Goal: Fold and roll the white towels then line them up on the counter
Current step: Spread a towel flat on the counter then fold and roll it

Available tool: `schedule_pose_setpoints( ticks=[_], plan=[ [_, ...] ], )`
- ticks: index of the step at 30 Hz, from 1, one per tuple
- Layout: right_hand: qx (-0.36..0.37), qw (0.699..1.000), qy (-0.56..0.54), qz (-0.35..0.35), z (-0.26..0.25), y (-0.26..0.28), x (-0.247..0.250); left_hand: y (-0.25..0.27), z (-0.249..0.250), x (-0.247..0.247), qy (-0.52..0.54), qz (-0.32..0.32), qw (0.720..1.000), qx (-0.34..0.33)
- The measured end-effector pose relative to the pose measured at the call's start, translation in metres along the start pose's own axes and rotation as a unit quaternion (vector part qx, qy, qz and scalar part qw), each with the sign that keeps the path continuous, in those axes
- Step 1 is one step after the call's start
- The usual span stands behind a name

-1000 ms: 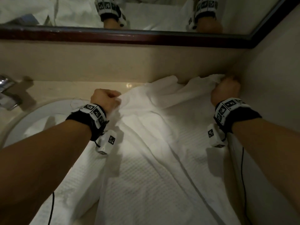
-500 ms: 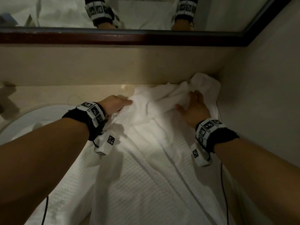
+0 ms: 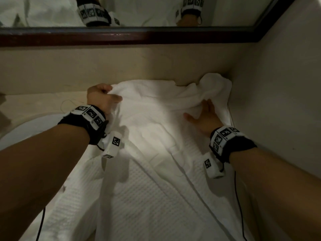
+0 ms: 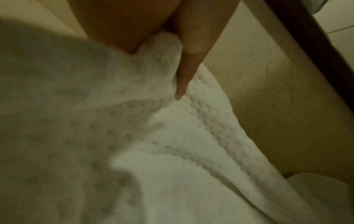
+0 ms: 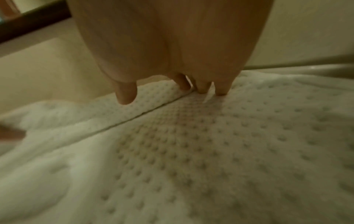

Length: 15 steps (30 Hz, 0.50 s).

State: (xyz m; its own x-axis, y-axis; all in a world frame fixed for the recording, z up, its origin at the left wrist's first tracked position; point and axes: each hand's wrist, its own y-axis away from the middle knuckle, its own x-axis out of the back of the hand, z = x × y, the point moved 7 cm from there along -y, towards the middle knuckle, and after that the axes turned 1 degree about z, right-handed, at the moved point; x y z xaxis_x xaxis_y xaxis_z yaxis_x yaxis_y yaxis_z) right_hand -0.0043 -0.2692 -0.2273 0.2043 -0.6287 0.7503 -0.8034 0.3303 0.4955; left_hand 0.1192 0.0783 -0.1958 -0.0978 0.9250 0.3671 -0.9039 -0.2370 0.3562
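Head view, white waffle-textured towel (image 3: pixel 152 180) spread flat, far edge bunched

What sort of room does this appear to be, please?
Most likely a hotel-style bathroom: a framed mirror above a beige counter, a white basin, and a white towel.

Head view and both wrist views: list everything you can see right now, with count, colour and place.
White waffle-weave towel: one, white, spread along the counter toward the far right corner, far end bunched.
Beige stone counter: one, beige, under the towel, bare at far left.
White basin: one, white, left, partly under the towel.
Dark-framed mirror: one, dark red-brown frame, above the backsplash.
Beige wall: one, right side.
Black cables: two, hanging from the wrists.
Wrist bands: two, black with white markers.
Left hand: grips the towel's far left edge.
Right hand: flat, fingers pressing the towel.
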Motion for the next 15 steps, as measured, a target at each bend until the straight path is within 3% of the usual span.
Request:
schedule_pose_setpoints(
  ticks=[5,9,15],
  plan=[
    [-0.023,0.986,-0.158,0.056,0.008,-0.002,0.017,-0.006,-0.018,0.012,-0.064,0.040,0.997,-0.026],
    [-0.016,0.992,-0.093,0.088,0.019,0.007,0.020,0.005,-0.017,0.011,-0.118,0.012,0.987,-0.112],
    [0.018,0.987,-0.060,0.145,0.031,0.036,0.015,0.024,-0.033,0.014,-0.137,-0.023,0.986,-0.098]
  ],
)
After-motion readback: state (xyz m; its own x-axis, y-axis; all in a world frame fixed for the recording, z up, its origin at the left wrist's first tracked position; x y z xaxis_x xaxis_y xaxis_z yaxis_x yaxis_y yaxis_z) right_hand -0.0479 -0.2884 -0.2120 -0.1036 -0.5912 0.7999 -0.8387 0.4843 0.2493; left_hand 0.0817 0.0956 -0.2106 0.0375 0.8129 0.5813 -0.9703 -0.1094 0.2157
